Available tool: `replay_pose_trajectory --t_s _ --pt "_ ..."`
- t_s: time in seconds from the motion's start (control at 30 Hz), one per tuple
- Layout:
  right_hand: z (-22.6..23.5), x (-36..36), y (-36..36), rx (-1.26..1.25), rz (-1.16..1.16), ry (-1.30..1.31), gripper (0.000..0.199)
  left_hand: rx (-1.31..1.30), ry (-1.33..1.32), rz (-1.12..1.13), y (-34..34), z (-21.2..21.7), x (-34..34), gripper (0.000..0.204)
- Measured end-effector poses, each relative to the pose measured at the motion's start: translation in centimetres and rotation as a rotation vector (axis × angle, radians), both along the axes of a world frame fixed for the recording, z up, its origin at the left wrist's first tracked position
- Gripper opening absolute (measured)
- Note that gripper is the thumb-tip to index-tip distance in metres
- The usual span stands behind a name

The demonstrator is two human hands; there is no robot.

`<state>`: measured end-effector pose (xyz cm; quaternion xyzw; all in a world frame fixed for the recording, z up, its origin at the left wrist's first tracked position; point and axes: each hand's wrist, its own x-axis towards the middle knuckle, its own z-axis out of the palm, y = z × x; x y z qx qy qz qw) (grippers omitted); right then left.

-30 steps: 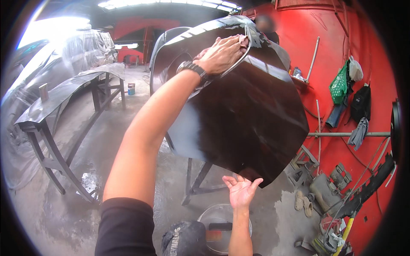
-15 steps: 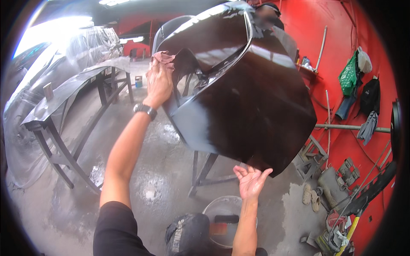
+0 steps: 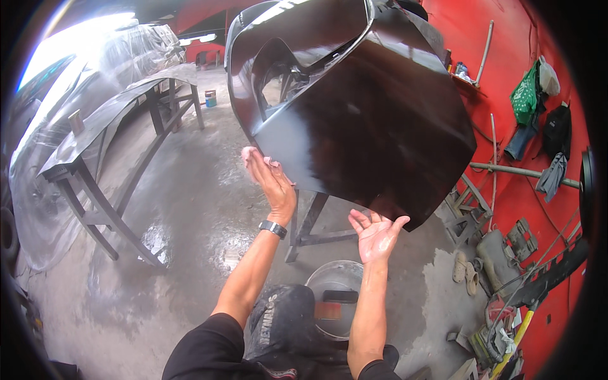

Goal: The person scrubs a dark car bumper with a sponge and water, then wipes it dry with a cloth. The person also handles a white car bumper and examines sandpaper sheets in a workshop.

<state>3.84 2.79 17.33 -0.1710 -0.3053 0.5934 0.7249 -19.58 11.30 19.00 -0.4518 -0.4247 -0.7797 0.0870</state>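
Note:
A large glossy dark brown car body panel (image 3: 386, 126) stands raised before me, with a dull grey patch (image 3: 286, 144) at its lower left. My left hand (image 3: 275, 195) holds a pink cloth (image 3: 249, 153) against the panel's left lower edge, just below that patch. The fingers lie stretched over the cloth and cover part of it. Under the panel's bottom edge my right hand (image 3: 376, 239) is palm up, fingers and thumb apart. Its fingertips are at the edge; whether they bear any weight I cannot tell.
A wooden stand (image 3: 310, 231) is under the panel, and a clear bucket (image 3: 329, 269) with a dark block and a reddish piece sits by my knee. Left is a trestle (image 3: 101, 212) bearing a sheet-covered panel. Sandals (image 3: 465, 272) and clutter line the red wall.
My left hand has come down with the cloth from the panel's upper left side to its lower left edge. The right hand stays at the bottom edge. My view has tipped down slightly.

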Motion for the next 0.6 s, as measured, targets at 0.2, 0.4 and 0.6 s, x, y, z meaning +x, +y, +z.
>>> replay_pose_trajectory --t_s 0.2,0.4,0.6 --pt "0.0 0.0 -0.8 0.029 0.043 0.029 0.119 0.106 0.523 0.228 1.4 7.1 -8.5 0.041" --pt "0.7 -1.6 -1.4 -0.003 0.017 -0.013 0.122 0.074 0.779 0.281 2.3 12.2 -13.3 0.034" --pt "0.6 -1.2 -1.3 -0.009 0.033 0.038 0.116 0.171 0.446 0.15 0.7 2.6 -3.5 0.045"
